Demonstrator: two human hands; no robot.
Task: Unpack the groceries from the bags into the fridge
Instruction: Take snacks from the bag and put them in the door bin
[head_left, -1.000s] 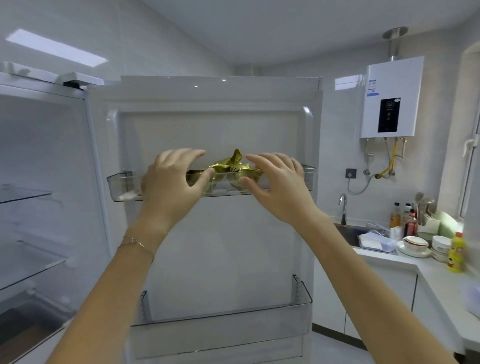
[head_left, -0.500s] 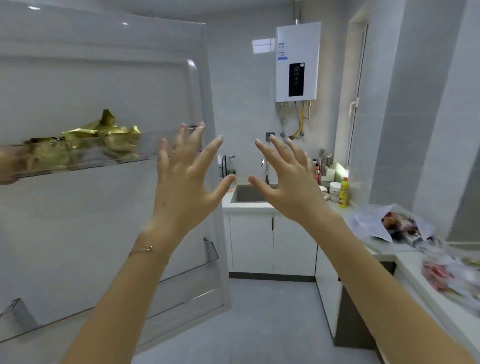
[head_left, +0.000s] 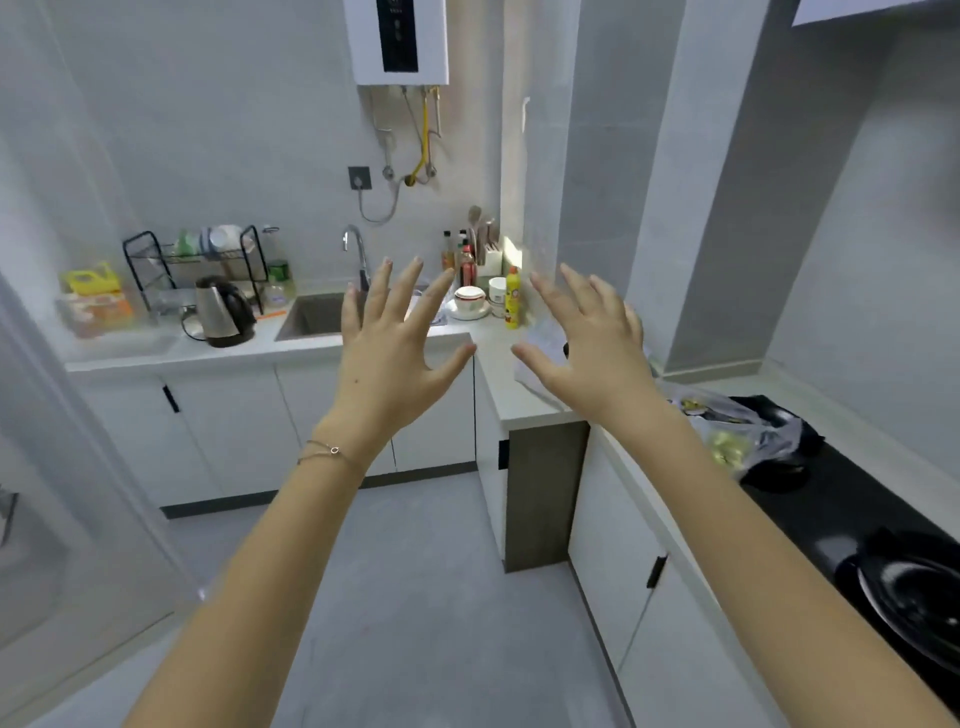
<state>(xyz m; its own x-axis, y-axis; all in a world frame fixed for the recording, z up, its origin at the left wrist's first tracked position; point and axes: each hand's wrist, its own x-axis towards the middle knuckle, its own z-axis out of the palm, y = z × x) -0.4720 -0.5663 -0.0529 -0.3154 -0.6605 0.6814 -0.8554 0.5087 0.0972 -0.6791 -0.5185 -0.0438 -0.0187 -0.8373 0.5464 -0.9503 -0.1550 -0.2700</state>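
Both my hands are raised in front of me with fingers spread and nothing in them: my left hand over the sink corner, my right hand above the right counter. A clear plastic grocery bag with yellowish items inside lies on the right counter, beside the black hob and just right of my right forearm. A white bag or wrapper lies partly hidden behind my right hand. The open fridge door shows only as a blurred white edge at the far left. The gold packet is out of view.
Ahead, an L-shaped white counter holds a sink, a kettle, a dish rack, bowls and bottles in the corner, including a yellow bottle. A black hob with a dark pan is at right. Grey floor lies below.
My view has swung right, away from the fridge door and its gold packet toward the counters. Both hands let go of the packet and now hang open in the air.
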